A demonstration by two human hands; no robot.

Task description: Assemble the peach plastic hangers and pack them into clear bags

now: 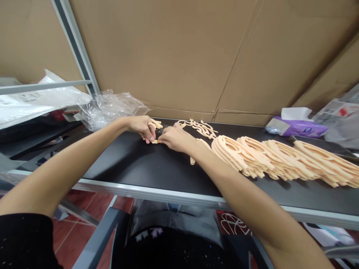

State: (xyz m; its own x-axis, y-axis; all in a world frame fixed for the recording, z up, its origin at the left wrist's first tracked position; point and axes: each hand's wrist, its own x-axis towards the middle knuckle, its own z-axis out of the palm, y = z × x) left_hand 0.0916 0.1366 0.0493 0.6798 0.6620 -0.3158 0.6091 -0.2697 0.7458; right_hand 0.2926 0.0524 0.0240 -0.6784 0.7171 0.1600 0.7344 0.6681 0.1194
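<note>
1. Head view. I see the left hand (143,128) pinching a small peach scrap (155,141) at its fingertips. The scrap sits on the black surface (134,164), near the far edge and toward the left end.
2. The right hand (175,138) is curled, with its fingertips at the same scrap. Grip or mere touch: I cannot tell.
3. Loose strips (202,129) lie by the far edge, just beyond the right hand. A row of overlapped rings (280,157) runs from the right wrist toward the right edge.
4. Risk, my judgement: the right forearm lies just beside the first rings, so a sideways sweep could knock the row askew.
5. Risk: the scrap is tiny and held only by fingertips, so it could slip in among the strips.
</note>
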